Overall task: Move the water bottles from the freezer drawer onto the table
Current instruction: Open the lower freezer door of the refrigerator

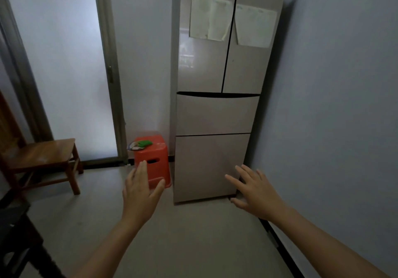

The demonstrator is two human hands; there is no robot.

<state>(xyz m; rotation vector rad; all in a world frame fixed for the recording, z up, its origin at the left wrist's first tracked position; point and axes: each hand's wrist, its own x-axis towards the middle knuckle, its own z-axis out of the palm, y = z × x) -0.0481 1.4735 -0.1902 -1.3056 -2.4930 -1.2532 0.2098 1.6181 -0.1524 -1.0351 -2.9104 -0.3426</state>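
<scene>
A tall beige fridge (224, 66) stands against the right wall, with two upper doors and two drawers below. The middle drawer (217, 114) and the bottom drawer (211, 165) are both closed, so no water bottles show. My left hand (140, 193) is stretched forward with straight fingers, in front of an orange stool, holding nothing. My right hand (254, 191) is spread open near the lower right corner of the bottom drawer, apart from it as far as I can tell.
An orange plastic stool (158, 154) with a green item (144, 143) on top stands left of the fridge. A wooden chair (43, 159) sits at the left by a frosted glass door (64, 66). A dark table edge (15, 234) shows at bottom left.
</scene>
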